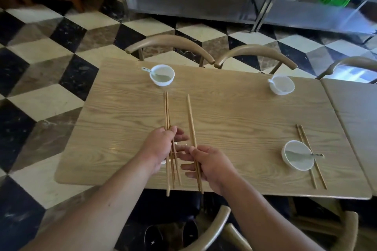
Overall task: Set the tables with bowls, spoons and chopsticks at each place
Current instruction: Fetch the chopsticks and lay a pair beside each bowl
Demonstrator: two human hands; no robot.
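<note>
At the near edge of the wooden worktop (234, 120), the left hand (161, 146) has its fingers curled round a bundle of chopsticks (166, 108). Just right of it, the right hand (214, 165) pinches a separate pair (190, 118). Both sets point toward the far side. A white scrap (163, 162) under the left hand may be a bowl, but it is mostly hidden. At near right, a white bowl (293, 161) with a spoon (317, 155) lies partly over a laid pair (302, 134). Farther off, the far-left bowl (162, 79) and the far-right bowl (282, 87) each hold a spoon.
</note>
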